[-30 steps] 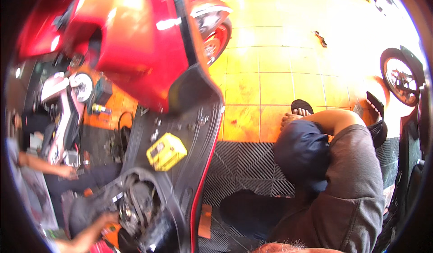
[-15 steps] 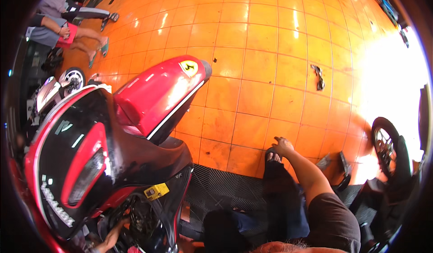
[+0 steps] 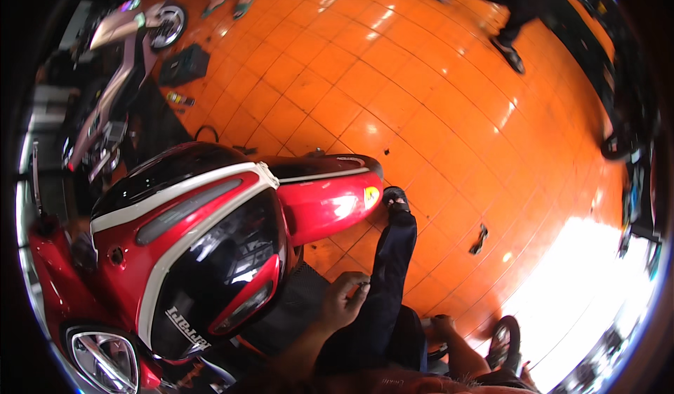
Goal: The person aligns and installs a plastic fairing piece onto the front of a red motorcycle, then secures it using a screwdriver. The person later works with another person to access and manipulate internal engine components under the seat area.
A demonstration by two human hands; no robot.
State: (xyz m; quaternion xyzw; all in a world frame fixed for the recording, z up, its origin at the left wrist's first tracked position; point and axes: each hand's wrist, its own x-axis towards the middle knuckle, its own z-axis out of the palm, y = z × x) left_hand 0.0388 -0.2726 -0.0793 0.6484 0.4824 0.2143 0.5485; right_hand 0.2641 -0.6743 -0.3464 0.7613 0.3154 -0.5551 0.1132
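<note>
My left hand [image 3: 344, 300] is raised beside my dark trouser leg [image 3: 394, 254]. Its thumb and forefinger curl until their tips meet; anything pinched there is too small to make out. Farther right, my right hand [image 3: 441, 326] is near my bent leg, its fingers mostly hidden and blurred. To my left stands a red and black scooter [image 3: 210, 261] with white trim. Its red front fender [image 3: 323, 208], with a yellow shield sticker [image 3: 371, 197], points toward my outstretched foot [image 3: 397, 199]. Neither hand touches the scooter.
A small dark part [image 3: 479, 239] lies on the orange tiled floor [image 3: 435, 141]. Another scooter [image 3: 116, 92], a dark box [image 3: 184, 65] and a small bottle [image 3: 180, 99] are at far left. A person in dark trousers [image 3: 519, 22] walks at upper right. A wheel [image 3: 504, 341] stands at lower right.
My view has turned and shifted. My left hand has come away from the scooter's underside to beside my leg. My right hand has drawn back from my foot. A walking person has appeared.
</note>
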